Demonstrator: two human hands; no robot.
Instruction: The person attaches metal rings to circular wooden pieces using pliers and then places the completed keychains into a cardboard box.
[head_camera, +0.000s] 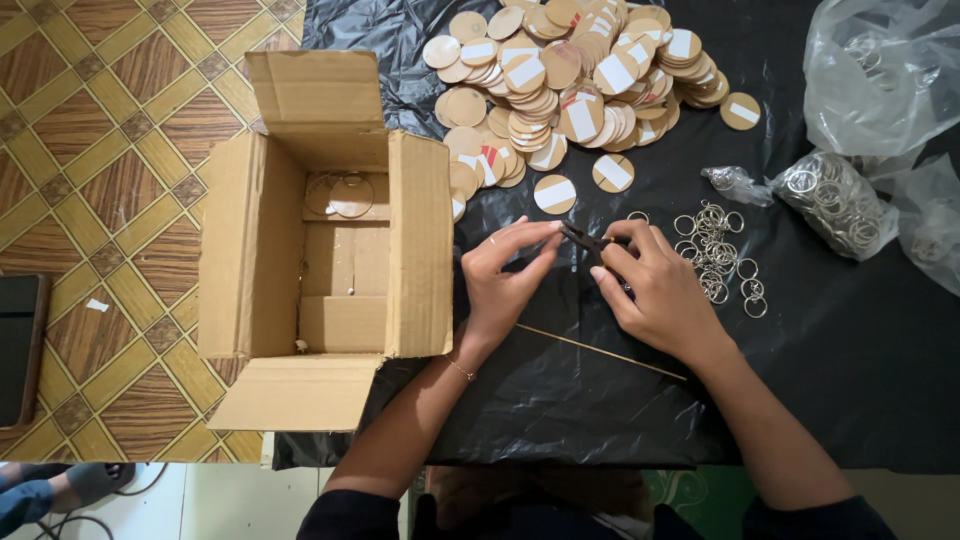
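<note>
Black pliers (585, 240) sit clamped between both hands' fingers (530, 240), above black sheet (850, 380).

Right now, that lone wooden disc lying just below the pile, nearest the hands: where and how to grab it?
Probably by the rim. The wooden disc lies flat on the black plastic sheet, apart from the pile, so there is nothing to hook. Come from above, near side, where the left hand is closest; pinch opposite edges or tip one edge up first.

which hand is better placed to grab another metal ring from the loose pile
Right, probably. The right hand lies beside the loose metal rings, though its grip is on the dark pliers. The left hand sits farther off, nearer the cardboard box.
</note>
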